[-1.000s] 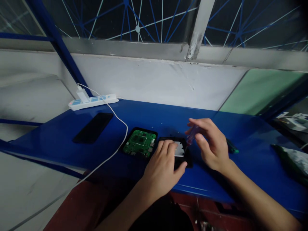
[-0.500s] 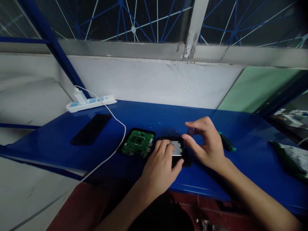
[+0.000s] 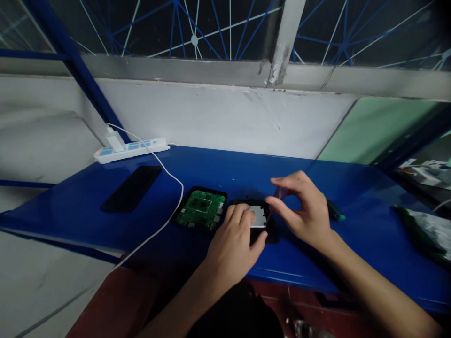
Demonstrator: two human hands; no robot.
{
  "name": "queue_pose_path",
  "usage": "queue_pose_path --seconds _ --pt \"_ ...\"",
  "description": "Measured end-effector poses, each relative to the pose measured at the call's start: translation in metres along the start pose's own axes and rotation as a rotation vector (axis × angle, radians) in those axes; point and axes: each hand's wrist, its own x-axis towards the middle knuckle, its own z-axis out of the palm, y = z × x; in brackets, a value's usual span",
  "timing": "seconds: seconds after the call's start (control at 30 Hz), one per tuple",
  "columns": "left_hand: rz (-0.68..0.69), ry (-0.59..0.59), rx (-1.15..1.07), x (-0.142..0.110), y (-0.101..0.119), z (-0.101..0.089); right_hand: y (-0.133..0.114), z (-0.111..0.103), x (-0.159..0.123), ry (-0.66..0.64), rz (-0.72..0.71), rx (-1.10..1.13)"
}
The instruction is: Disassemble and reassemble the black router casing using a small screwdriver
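Observation:
A black casing half (image 3: 273,235) lies on the table with a flat silver metal part (image 3: 258,217) in it, possibly a drive. My left hand (image 3: 234,249) holds this casing, its fingers over the metal part and the thumb at the near edge. In my right hand (image 3: 305,211) a small screwdriver with a purplish see-through handle (image 3: 281,193) is pinched between thumb and fingers. Its shaft slants down to the right edge of the metal part; the very tip is too small to make out. Left of my hands, another black casing half holds a green circuit board (image 3: 201,209).
A dark phone-like slab (image 3: 131,188) and a white cable (image 3: 176,181) lie on the left of the blue table (image 3: 211,164). The cable runs from a plug on a power strip (image 3: 132,150). To the right are a green tool (image 3: 334,211) and a silver-green bag (image 3: 423,234).
The purple screwdriver handle has turned slightly in my right fingers and shows more clearly. My left hand keeps its place on the casing. The whole view has shifted very slightly.

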Motion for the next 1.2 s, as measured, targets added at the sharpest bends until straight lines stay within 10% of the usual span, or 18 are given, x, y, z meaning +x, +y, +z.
queue_pose_path --seconds 1.2 --pt "-0.02 -0.027 0.027 -0.0031 -0.0005 0.0009 -0.0012 -0.0024 -0.0026 0.003 0.016 -0.007"
